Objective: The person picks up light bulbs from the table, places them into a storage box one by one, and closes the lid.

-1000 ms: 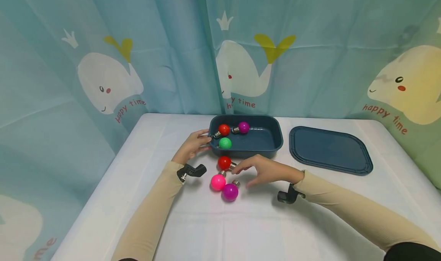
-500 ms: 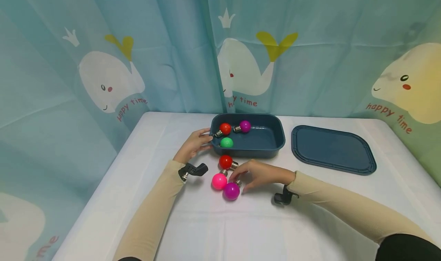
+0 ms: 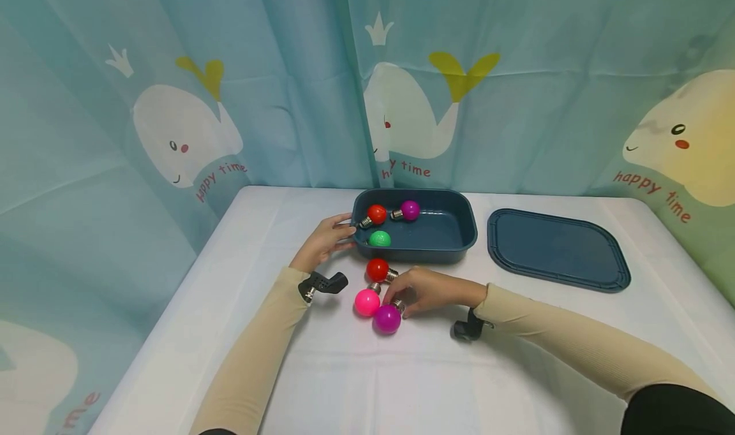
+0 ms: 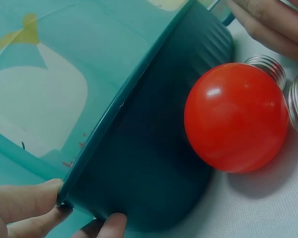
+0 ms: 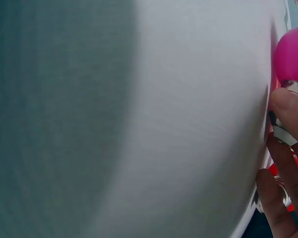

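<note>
Blue container (image 3: 416,255), three bulbs (image 3: 410,210) inside, three outside, two hands (image 3: 429,289)

On the curtain (image 3: 310,103) ahead, you can read "happy time" below the left whale (image 3: 184,132) and the right whale (image 3: 689,135); a fold cuts the middle lettering (image 3: 410,168) to "h" and "y time". Lower left, you see "me".

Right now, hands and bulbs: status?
Left hand touching blue tub at left end. Right hand pinching front purple bulb by its base. Pink bulb close beside.
</note>
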`<state>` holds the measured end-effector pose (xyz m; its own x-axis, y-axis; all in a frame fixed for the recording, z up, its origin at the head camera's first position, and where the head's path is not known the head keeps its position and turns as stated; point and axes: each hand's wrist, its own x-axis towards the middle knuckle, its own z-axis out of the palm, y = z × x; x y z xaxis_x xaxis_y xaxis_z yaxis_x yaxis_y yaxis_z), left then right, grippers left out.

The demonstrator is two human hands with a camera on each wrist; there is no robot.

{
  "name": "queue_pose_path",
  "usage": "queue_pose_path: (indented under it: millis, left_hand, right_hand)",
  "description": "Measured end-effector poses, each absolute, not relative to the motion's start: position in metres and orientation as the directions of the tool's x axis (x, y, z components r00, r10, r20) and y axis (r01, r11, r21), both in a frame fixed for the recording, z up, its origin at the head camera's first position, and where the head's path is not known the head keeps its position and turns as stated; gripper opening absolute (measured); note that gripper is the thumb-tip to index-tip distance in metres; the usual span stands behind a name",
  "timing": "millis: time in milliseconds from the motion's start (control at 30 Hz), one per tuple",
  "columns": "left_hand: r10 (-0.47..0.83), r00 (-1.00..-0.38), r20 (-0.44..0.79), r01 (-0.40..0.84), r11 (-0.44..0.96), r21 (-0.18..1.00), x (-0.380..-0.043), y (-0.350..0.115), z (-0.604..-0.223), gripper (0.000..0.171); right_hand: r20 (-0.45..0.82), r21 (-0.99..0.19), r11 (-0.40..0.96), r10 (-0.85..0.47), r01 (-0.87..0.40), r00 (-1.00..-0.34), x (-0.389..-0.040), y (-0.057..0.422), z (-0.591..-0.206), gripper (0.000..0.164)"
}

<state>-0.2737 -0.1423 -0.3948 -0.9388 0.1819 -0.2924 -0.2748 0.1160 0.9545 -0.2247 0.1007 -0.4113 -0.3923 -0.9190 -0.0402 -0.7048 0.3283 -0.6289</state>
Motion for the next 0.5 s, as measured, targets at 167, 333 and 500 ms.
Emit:
queue_pose_path:
  millis: [167, 333, 500]
  left_hand:
    - [0.178, -0.940, -0.291, -0.272, 0.124, 0.954, -0.274, -0.142, -0.395, 0.053]
    - [0.173, -0.939, -0.298, -0.282, 0.112, 0.953, -0.275, -0.142, -0.396, 0.053]
    - [0.172, -0.938, -0.302, -0.287, 0.109, 0.952, -0.274, -0.142, -0.396, 0.053]
  right_hand:
    - [-0.020, -0.602, 0.318, -0.923, -0.733, -0.385, -0.224, 0.101, -0.412, 0.036]
    - [-0.013, -0.609, 0.330, -0.914, -0.721, -0.407, -0.225, 0.104, -0.412, 0.033]
    - [0.026, -0.629, 0.311, -0.907, -0.712, -0.420, -0.226, 0.111, -0.409, 0.029]
